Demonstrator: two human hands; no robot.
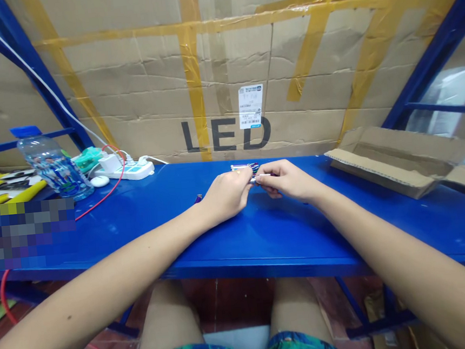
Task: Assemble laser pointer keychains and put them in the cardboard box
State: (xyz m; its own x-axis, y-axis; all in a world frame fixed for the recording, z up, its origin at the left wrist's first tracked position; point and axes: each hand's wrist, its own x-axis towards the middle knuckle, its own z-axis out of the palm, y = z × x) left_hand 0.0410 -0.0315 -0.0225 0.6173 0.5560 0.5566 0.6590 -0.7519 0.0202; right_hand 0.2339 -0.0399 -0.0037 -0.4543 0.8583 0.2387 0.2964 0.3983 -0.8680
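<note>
Both hands meet over the middle of the blue table [139, 226]. My left hand [227, 195] is closed, thumb and fingers pinching one end of a slim, shiny pen-like piece [253, 180]. On its other side my right hand [288, 179] pinches the same piece, fingers curled. Most of the piece is hidden by the fingers. Just behind the hands lie several thin sticks with shiny, coloured parts [240, 166], too small to name. A small dark purple object [198, 198] shows beside my left wrist, partly covered by it.
On the left stand a water bottle with a blue cap [54, 163] and a white power strip [134, 170] with plugs. A red cable [107, 193] runs across the table there. An open cardboard box [382, 167] sits at right. Behind rises a large taped carton [136, 96].
</note>
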